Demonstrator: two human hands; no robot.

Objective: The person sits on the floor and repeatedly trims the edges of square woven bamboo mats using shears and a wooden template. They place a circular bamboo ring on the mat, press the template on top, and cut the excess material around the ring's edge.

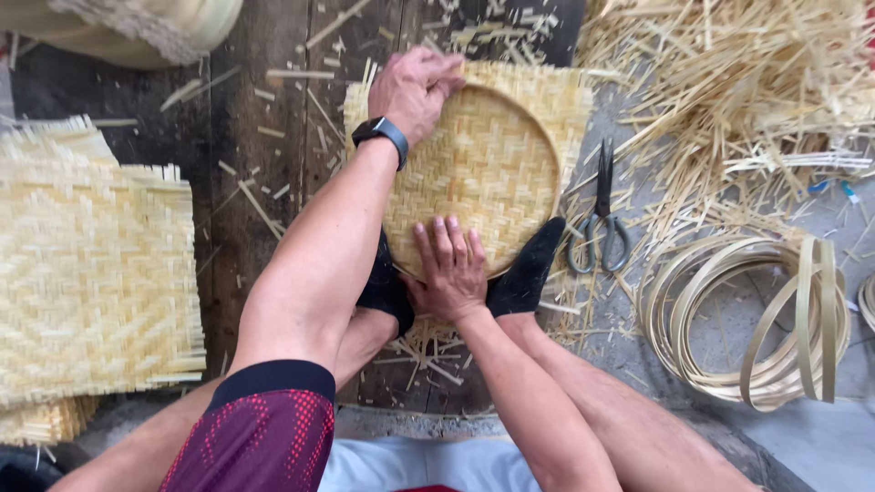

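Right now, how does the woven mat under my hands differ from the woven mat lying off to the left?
The mat under the hands is pressed into a round hoop, dished, and pinned by the left hand, the right hand and both feet. The left mat lies flat, square, untouched, stacked on another. Both are pale woven bamboo strips with frayed edges.

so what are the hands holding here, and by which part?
Neither hand grips anything. The left hand presses on the far rim of the round woven bamboo tray; the right hand lies flat on its near edge.
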